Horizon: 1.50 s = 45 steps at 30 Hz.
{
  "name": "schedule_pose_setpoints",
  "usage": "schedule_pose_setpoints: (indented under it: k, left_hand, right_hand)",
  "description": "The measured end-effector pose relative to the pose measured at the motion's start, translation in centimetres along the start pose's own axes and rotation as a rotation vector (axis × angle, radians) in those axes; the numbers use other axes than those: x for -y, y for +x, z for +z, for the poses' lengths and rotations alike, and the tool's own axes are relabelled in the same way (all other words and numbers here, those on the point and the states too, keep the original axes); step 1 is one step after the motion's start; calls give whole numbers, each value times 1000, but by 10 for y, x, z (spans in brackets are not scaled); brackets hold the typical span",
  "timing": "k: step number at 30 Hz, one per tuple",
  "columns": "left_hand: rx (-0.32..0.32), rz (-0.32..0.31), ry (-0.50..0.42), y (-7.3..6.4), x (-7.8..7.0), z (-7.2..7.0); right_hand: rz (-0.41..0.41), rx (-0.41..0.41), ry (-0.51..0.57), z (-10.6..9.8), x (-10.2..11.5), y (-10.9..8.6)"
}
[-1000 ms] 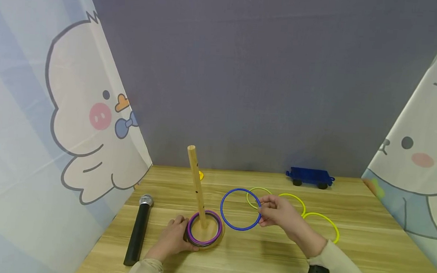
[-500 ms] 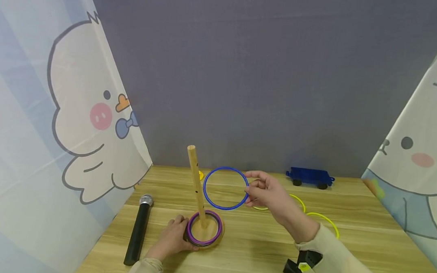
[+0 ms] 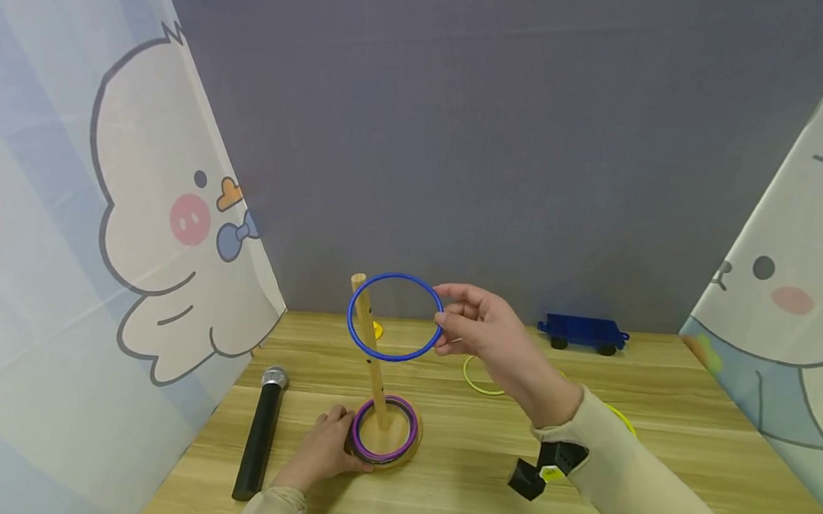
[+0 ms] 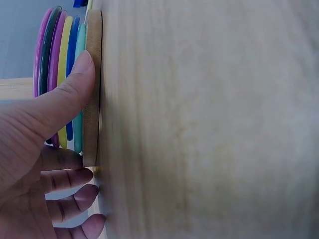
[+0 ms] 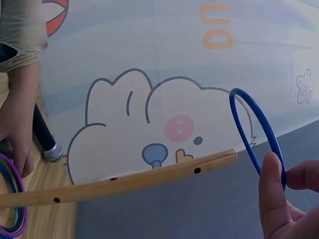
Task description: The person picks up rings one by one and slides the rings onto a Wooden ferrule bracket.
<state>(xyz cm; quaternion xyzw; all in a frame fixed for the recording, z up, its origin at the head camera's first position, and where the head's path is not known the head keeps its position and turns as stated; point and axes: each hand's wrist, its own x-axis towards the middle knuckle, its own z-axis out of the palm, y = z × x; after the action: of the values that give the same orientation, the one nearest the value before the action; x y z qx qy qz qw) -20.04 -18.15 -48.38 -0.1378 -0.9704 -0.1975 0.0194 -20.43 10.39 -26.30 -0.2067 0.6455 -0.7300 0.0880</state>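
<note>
The blue ring (image 3: 395, 358) is in the air at the upper end of the wooden post (image 3: 376, 382), above the tabletop (image 3: 468, 447). The right hand (image 3: 480, 325) pinches its right edge between thumb and fingers. From these views I cannot judge well whether the post's tip is inside the ring. The ring seems light and stiff, because it does not sag from one-sided hold. Its thin, smooth rim may rotate in the fingers, so a gentle pinch on the right edge, away from the post, should suit. The left hand (image 3: 327, 446) is curled round the left side of the wooden base (image 4: 92, 124), under the stacked rings (image 4: 64, 45).
</note>
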Motion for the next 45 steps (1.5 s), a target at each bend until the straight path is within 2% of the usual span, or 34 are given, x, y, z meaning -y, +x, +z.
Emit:
schedule_pose_setpoints:
  k: [10, 20, 25, 36, 45]
  left_hand:
    - [20, -31, -18, -2, 1, 2]
    - [12, -22, -13, -1, 1, 4]
    - [4, -19, -6, -1, 0, 4]
    - [-15, 3, 9, 0, -3, -2]
    - [-13, 17, 9, 0, 1, 2]
  right_hand:
    - [4, -16, 59, 17, 2, 19]
    - [71, -77, 72, 26, -16, 28]
    - [125, -81, 40, 24, -41, 26]
    - [193, -75, 4, 19, -114, 22]
    - [241, -68, -37, 18, -168, 12]
